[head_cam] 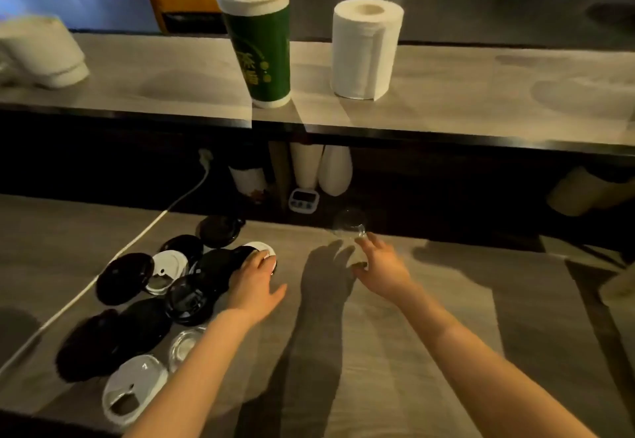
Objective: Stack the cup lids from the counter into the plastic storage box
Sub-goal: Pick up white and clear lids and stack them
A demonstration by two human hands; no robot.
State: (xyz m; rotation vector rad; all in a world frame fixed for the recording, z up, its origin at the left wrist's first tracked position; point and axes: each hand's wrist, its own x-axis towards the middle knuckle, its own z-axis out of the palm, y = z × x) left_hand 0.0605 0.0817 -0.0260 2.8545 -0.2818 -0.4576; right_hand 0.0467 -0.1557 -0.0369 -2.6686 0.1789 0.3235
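Observation:
Several cup lids, black, white and clear, lie scattered on the lower counter at the left; among them a black lid (pixel 124 278) and a white lid (pixel 134 391) near the front edge. My left hand (pixel 256 283) rests on the right side of the pile, fingers over a white lid (pixel 263 250). My right hand (pixel 379 264) reaches forward in the middle of the counter, and its fingers curl round a clear plastic lid (pixel 355 231), which is hard to make out. No plastic storage box is visible.
A white cable (pixel 103 272) runs diagonally across the left of the lower counter (pixel 446 283). On the upper shelf stand a green stack of paper cups (pixel 257 39), a paper towel roll (pixel 366 49) and white cups lying at the left (pixel 44 53). A small timer (pixel 303 200) sits under the shelf.

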